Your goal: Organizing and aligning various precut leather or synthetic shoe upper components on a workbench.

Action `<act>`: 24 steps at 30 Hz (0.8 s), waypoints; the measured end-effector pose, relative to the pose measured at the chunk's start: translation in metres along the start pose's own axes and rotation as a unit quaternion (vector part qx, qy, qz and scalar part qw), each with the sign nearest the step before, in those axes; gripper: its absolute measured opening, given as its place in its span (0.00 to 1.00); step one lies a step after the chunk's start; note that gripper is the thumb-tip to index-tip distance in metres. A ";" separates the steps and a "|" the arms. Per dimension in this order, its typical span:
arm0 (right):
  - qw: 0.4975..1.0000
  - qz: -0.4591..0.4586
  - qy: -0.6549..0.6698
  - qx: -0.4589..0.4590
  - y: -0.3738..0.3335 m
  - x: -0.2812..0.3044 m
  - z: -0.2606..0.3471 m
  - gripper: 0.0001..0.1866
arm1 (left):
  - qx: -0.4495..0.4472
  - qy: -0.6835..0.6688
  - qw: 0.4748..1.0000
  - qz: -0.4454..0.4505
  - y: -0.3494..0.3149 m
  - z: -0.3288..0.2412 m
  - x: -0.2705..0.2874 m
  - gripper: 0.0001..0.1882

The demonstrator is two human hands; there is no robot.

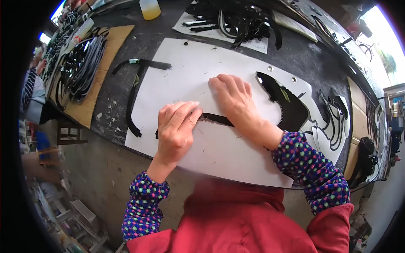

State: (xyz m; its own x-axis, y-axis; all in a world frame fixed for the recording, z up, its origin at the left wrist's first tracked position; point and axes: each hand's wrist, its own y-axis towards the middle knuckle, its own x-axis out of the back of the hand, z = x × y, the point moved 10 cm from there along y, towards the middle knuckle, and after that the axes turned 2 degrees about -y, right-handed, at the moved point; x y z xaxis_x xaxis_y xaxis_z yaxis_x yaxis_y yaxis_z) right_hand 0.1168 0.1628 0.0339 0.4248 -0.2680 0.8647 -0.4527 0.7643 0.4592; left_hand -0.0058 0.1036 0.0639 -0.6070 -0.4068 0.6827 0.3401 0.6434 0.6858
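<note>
A narrow black strip (pixel 218 119) with a toothed edge lies across the large white sheet (pixel 228 156). My left hand (pixel 176 128) is closed at the strip's left part, thumb and fingertips together on it. A short black bit shows left of that hand; the part between is hidden under it. My right hand (pixel 234 101) rests palm down over the strip's right end, its fingers lying flat on the sheet and slightly apart. To its right lies a broad curved black piece (pixel 291 107) with a toothed inner edge. Loose black strips (pixel 134 105) lie at the sheet's left edge.
Heaps of black strips lie on a paper (pixel 253 43) at the back and on cardboard (pixel 114 46) at left. A container of yellow liquid (pixel 150 9) stands at the far edge. Curved cut pieces (pixel 335 122) lie at right. Another person's sleeve (pixel 28 86) shows at far left.
</note>
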 end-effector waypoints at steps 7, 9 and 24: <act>0.964 -0.030 -0.135 -0.225 -0.063 0.092 -0.106 0.29 | 0.066 -0.108 0.991 -0.042 -0.022 -0.023 0.018 0.08; 0.959 0.047 -0.158 -0.229 -0.093 0.082 -0.136 0.34 | 0.094 -0.205 0.974 -0.018 -0.007 -0.067 0.000 0.13; 0.823 -0.016 0.517 -0.237 -0.041 0.188 -0.051 0.20 | 0.006 -0.251 0.949 -0.191 0.085 -0.057 0.078 0.40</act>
State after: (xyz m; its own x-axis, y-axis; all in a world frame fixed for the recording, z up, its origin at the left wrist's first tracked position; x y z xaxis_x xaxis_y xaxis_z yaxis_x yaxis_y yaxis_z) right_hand 0.2556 0.1110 0.1672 0.9809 0.1627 0.1065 -0.1765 0.9748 0.1364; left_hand 0.0168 0.0899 0.1900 -0.9509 -0.2543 0.1764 0.0199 0.5186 0.8548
